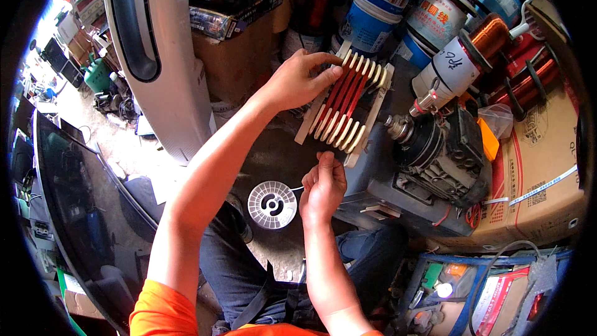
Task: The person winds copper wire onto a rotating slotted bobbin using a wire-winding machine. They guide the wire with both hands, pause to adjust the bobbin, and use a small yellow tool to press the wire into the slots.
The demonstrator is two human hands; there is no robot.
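Note:
A coil winding form (329, 115) with rows of cream pegs and red wire wound between them is mounted on a shaft in front of me. My left hand (305, 78) is at its upper left corner, thumb and index finger closed round the edge by the end pegs. Just below the form's lower end, my right hand (323, 186) is closed in a pinch. A pale thin strand leads to it from a grey-white spool (272, 205) lower left; what passes between the fingertips is too fine to see.
A dark motor-like machine (438, 155) stands right of the form on a grey base. Wire spools (448, 65) and blue-white buckets (376, 18) crowd the back right. A white appliance casing (155, 56) rises at left, near a large dark screen (93, 193). Cardboard (538, 168) lies at right.

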